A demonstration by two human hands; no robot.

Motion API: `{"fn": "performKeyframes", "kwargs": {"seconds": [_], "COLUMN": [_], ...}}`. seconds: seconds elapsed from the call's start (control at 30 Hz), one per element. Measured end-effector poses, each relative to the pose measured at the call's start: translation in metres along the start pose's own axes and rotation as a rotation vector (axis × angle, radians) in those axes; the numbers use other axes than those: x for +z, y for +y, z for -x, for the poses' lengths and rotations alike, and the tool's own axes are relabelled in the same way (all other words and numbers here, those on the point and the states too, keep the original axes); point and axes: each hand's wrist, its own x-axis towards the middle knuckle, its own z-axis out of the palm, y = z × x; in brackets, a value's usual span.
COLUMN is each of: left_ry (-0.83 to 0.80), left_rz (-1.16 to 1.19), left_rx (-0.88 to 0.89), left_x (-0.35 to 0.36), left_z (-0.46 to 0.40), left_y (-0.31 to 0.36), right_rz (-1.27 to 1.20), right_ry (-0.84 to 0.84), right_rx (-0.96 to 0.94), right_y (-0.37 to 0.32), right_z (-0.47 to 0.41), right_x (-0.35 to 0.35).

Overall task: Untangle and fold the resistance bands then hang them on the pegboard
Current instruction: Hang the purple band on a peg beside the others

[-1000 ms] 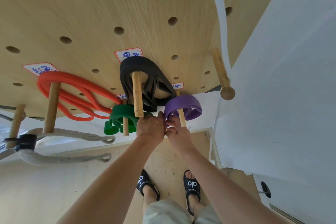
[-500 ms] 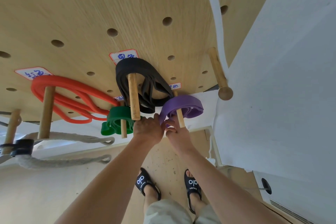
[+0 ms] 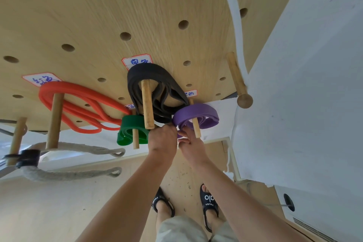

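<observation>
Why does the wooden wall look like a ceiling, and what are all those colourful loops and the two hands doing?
The camera sits on a person's head and looks down along the wall, so the wooden pegboard seems to tip overhead. You can even see the person's sandals on the floor below.

Wooden sticks called pegs poke out of the board. Stretchy exercise bands hang folded on them: an orange band, a black band, a green band and a purple band.

The left hand and the right hand meet under the purple band. Their fingers seem to pinch its lower end, though the fingertips are mostly hidden.

Pale ropes hang at the lower left.
</observation>
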Motion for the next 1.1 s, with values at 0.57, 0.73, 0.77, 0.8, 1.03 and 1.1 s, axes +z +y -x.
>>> {"fn": "performKeyframes", "kwargs": {"seconds": [0.57,0.73,0.77,0.8,1.03,1.1], "left_ry": [0.145,0.225,0.233,0.243,0.298,0.369], "left_rz": [0.438,0.486,0.486,0.496,0.593,0.655], "left_rx": [-0.041,-0.065,-0.066,-0.062,-0.043,-0.003], "left_x": [-0.014,-0.014,-0.015,-0.015,-0.019,-0.021], "left_z": [0.023,0.027,0.027,0.026,0.028,0.030], "left_y": [-0.009,-0.003,-0.002,-0.002,-0.001,-0.003], "right_rz": [0.097,0.053,0.052,0.058,0.086,0.082], "right_ry": [-0.042,0.062,0.077,0.083,0.047,0.078], "right_rx": [-0.103,-0.044,-0.053,-0.063,-0.085,-0.115], "right_y": [0.004,0.005,0.004,0.003,-0.002,-0.001], "right_z": [0.011,0.020,0.020,0.020,0.017,0.019], "right_x": [-0.003,-0.015,-0.018,-0.021,-0.030,-0.036]}}
